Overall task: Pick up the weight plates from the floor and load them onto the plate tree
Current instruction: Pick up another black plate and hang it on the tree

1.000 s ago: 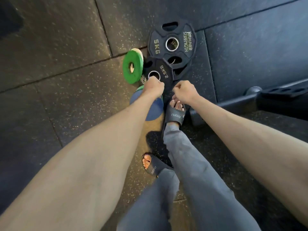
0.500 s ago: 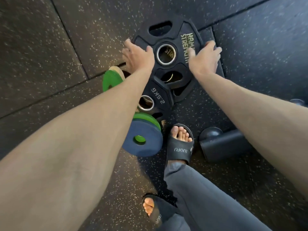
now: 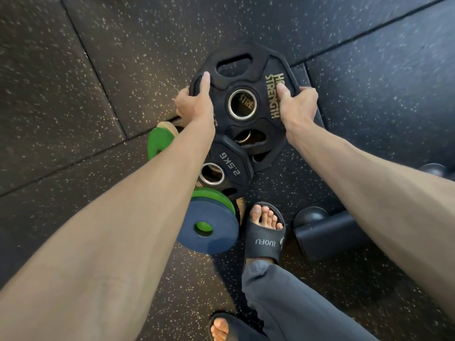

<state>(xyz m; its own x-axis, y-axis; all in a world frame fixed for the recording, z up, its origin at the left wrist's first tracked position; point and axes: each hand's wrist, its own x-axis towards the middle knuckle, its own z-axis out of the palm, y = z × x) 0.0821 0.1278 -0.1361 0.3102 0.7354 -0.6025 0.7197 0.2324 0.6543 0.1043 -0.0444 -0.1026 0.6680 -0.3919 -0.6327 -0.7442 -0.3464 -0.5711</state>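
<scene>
My arms are bare, no sleeves, no watch or rings on left hand (image 3: pixel 194 104) or right hand (image 3: pixel 296 104). I wear grey trousers (image 3: pixel 290 306), black slide sandals (image 3: pixel 264 238) marked "LUOFU", toes exposed.

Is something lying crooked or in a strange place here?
Yes. The plates are piled unevenly: the large black plate overlaps the 2.5 kg plate, and the blue plate lies tilted beside the sandalled foot.
</scene>
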